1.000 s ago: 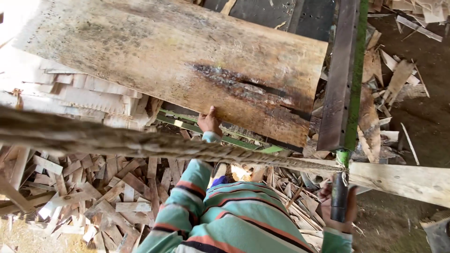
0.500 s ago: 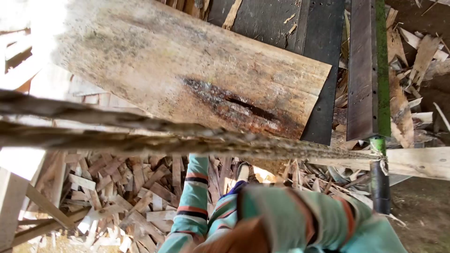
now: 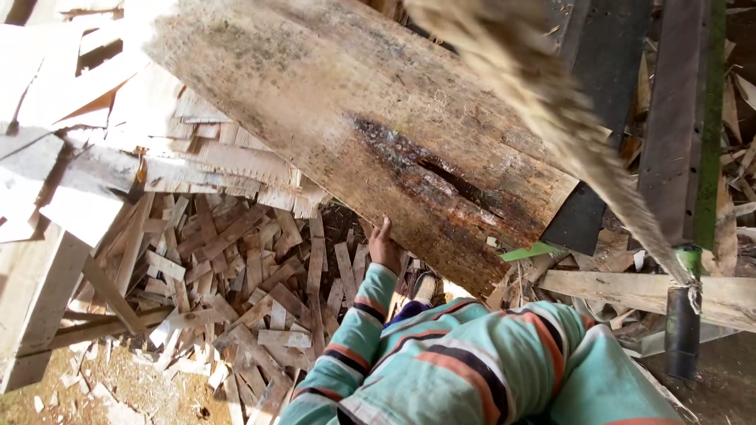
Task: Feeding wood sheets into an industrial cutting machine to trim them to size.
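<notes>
Left hand (image 3: 383, 245) presses up against near lower edge of the wide wooden slab (image 3: 354, 118), which slants far-left above it over scattered wood offcuts (image 3: 236, 275); grip's closure cannot be told; right hand unseen.

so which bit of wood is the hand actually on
The big wide slab with the dark stained crack; the left hand grips its lower edge. The small thin offcuts lie untouched below.

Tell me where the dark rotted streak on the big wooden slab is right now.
In the head view the dark rotted streak runs right of centre on the wooden slab, just above the left hand at its lower edge.
</notes>
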